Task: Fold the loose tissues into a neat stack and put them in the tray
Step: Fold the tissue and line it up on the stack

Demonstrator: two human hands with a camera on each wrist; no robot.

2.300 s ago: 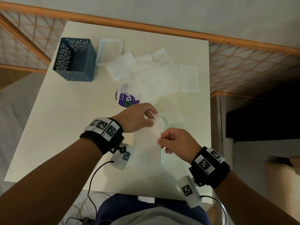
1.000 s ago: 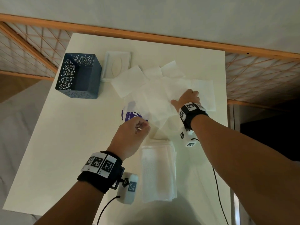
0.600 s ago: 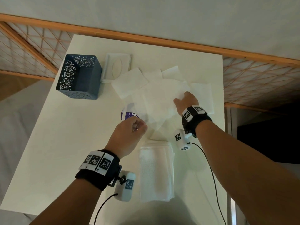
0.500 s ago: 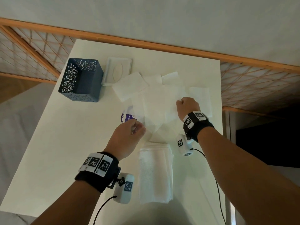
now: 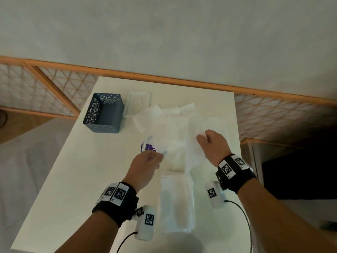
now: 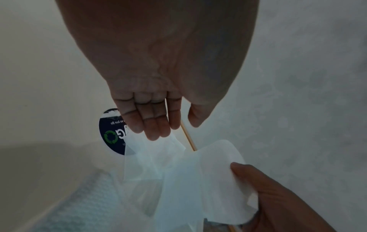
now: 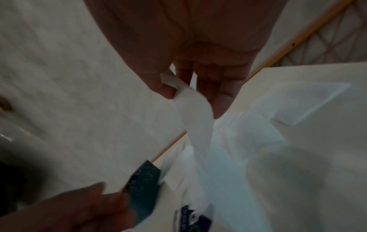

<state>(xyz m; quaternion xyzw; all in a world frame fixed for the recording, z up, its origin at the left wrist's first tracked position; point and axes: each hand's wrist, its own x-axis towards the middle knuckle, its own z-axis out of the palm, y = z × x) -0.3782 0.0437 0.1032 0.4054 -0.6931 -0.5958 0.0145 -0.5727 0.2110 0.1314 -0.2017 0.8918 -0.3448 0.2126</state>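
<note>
My right hand (image 5: 207, 141) (image 7: 178, 87) pinches a corner of a loose white tissue (image 5: 191, 148) (image 7: 196, 119) between thumb and forefinger and holds it lifted above the table. My left hand (image 5: 147, 163) (image 6: 158, 128) is at the tissue's (image 6: 198, 180) other edge. Its fingertips touch the sheet and its thumb stands apart. A folded stack (image 5: 176, 201) lies near me between my wrists. More loose tissues (image 5: 182, 114) are spread behind the hands. A dark blue perforated tray (image 5: 104, 114) stands at the far left.
A flat white lid (image 5: 138, 105) with an oval opening lies right of the blue tray. A round purple sticker (image 5: 147, 147) (image 6: 113, 133) shows on the white table (image 5: 82, 179) by my left hand. A wooden lattice rail (image 5: 164, 79) runs behind the table.
My right hand reached into the loose pile, took a tissue by its corner and drew it back and up. My left hand stayed near the sticker. The folded stack has not moved.
</note>
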